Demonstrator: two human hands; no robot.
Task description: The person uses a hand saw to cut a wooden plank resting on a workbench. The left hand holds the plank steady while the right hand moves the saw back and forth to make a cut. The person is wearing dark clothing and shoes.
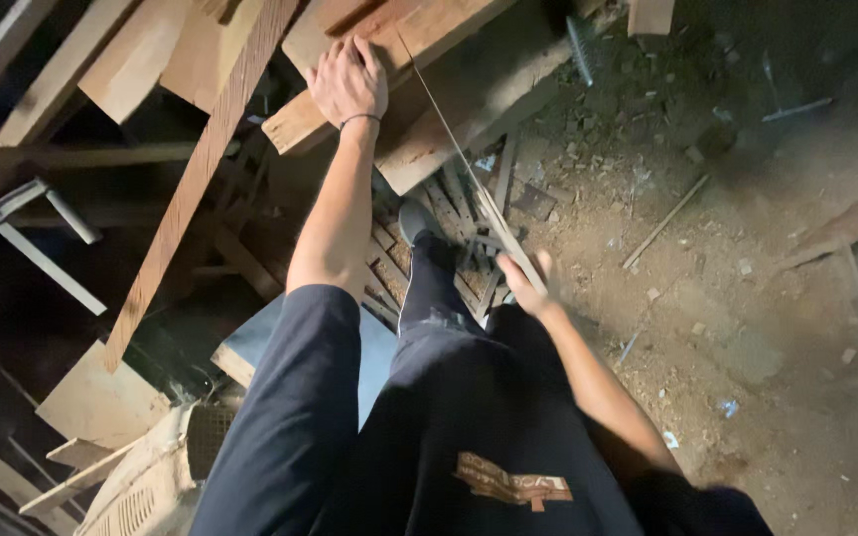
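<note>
The left hand [348, 81] is laid flat, fingers [350, 52] spread narrow and pressed down on the wooden board [419, 35] at the top of the view; nothing is gripped by it. The right hand [523, 283] is closed around the handle end of a hand saw [459, 159], though motion blur hides the exact grip. The saw blade is seen edge-on as a thin pale line that runs from the right hand up and across the board, just beside the left hand, on its right.

The board is supported on a stack of other planks [449, 129], which serves as the worktop. One foot in a dark shoe [417, 220] is set on timber scraps below. The floor [747, 298] is bare earth strewn with sawdust, chips and thin sticks. Loose boards and battens [191, 189] are piled in the dim area to the left.

The board is pale, rough-sawn and square-ended.
</note>
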